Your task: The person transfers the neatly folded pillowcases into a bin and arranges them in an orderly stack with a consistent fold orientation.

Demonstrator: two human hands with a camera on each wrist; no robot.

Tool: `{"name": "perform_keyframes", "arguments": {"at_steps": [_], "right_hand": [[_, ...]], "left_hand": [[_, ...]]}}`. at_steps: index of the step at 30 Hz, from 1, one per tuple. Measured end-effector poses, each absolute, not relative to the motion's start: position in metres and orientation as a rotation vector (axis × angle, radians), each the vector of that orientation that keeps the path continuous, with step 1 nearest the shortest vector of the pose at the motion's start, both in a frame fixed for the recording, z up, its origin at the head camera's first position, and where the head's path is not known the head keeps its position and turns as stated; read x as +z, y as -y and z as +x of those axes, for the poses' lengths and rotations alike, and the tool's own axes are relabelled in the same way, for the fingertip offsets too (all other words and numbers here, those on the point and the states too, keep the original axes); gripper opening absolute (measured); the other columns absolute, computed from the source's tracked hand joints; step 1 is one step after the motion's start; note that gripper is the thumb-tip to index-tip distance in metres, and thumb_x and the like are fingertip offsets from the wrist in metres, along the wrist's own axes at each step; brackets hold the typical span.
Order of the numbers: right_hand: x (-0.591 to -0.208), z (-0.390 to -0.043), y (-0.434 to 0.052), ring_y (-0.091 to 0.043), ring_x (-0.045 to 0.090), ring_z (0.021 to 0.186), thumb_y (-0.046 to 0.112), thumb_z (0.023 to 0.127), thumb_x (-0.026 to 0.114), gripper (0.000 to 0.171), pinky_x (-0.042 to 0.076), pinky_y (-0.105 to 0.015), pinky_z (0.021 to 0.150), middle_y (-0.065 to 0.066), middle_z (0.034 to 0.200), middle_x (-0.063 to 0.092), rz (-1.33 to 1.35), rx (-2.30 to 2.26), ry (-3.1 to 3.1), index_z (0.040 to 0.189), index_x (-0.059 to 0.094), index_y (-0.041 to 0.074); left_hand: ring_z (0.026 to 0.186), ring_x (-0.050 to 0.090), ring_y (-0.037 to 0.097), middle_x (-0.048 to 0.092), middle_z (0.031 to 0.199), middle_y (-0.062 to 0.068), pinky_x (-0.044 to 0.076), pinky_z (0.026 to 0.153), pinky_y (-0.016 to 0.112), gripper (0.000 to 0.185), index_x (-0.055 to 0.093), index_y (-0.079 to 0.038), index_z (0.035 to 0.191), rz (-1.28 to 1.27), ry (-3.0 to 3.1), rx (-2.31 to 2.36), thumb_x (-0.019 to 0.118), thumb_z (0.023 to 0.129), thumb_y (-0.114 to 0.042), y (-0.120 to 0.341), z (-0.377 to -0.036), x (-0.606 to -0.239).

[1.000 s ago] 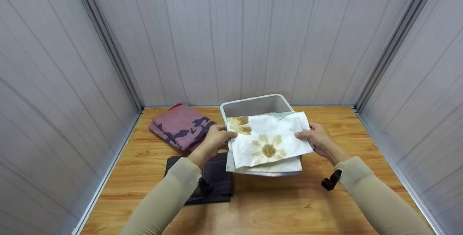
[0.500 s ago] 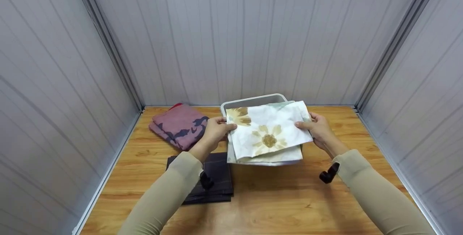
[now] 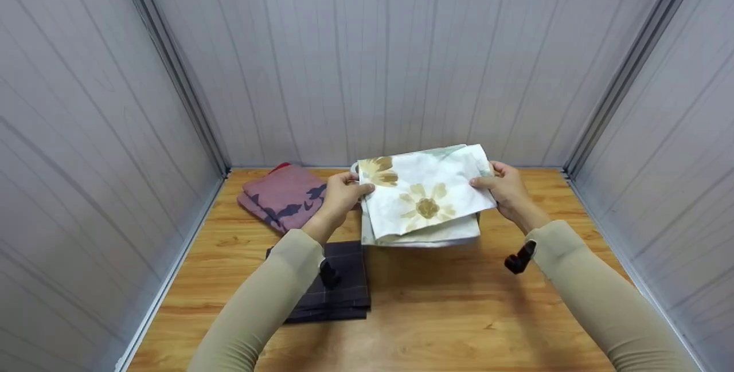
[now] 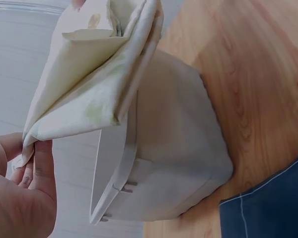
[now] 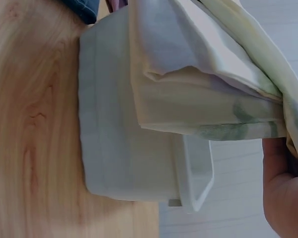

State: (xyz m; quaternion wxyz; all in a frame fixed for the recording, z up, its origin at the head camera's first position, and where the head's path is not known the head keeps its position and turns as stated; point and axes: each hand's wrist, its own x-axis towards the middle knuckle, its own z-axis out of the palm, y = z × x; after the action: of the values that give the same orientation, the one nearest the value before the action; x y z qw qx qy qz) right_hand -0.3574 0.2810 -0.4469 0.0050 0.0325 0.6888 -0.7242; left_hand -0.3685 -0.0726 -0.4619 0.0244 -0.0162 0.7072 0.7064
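A folded white cloth with brown and yellow flowers hangs level between both hands, over a pale grey plastic bin. My left hand pinches the cloth's left edge, thumb on top. On the opposite edge my right hand pinches it the same way. In both wrist views the folded layers droop between the hands, above the bin's rim. From the head view the cloth hides nearly all of the bin. The left wrist view shows fingers and thumb gripping a bunched corner of the cloth.
A folded pink cloth with dark camouflage patches lies at the back left of the wooden table. In front of it is a folded dark navy cloth, partly under the left forearm. Panelled walls enclose the table at the back and sides.
Both hands have carried the flowered cloth up and away from me, so it now covers the bin's opening in the head view. The pink and navy cloths have stayed put.
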Motion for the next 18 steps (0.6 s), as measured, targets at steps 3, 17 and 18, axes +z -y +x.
{"name": "perform_keyframes", "arguments": {"at_steps": [3,17,18], "right_hand": [[-0.442,-0.362,-0.280,-0.010,0.076,0.083,-0.012,0.092,0.071,0.057,0.066,-0.026,0.073,0.006,0.096,0.072,0.113,-2.269,-2.158,0.145,0.049,-0.010],[-0.430,-0.386,-0.277,-0.009,0.075,0.087,-0.011,0.092,0.075,0.052,0.065,-0.024,0.076,0.004,0.103,0.070,0.143,-2.271,-2.256,0.140,0.054,-0.007],[-0.429,-0.388,-0.277,-0.009,0.074,0.086,-0.010,0.092,0.075,0.052,0.065,-0.024,0.076,0.002,0.105,0.069,0.145,-2.264,-2.268,0.140,0.054,-0.008]], "left_hand": [[0.066,0.061,0.010,0.066,0.082,0.000,0.057,0.059,0.028,0.017,0.070,0.000,0.105,-0.034,-2.186,2.182,0.079,0.092,-0.002,0.074,-0.371,-0.458],[0.073,0.068,0.014,0.070,0.088,0.004,0.064,0.067,0.030,0.024,0.070,0.006,0.120,0.031,-2.170,2.174,0.072,0.097,-0.001,0.072,-0.384,-0.450],[0.073,0.067,0.014,0.070,0.087,0.004,0.064,0.066,0.029,0.024,0.070,0.006,0.119,0.039,-2.175,2.165,0.072,0.097,-0.001,0.071,-0.384,-0.449]]}}
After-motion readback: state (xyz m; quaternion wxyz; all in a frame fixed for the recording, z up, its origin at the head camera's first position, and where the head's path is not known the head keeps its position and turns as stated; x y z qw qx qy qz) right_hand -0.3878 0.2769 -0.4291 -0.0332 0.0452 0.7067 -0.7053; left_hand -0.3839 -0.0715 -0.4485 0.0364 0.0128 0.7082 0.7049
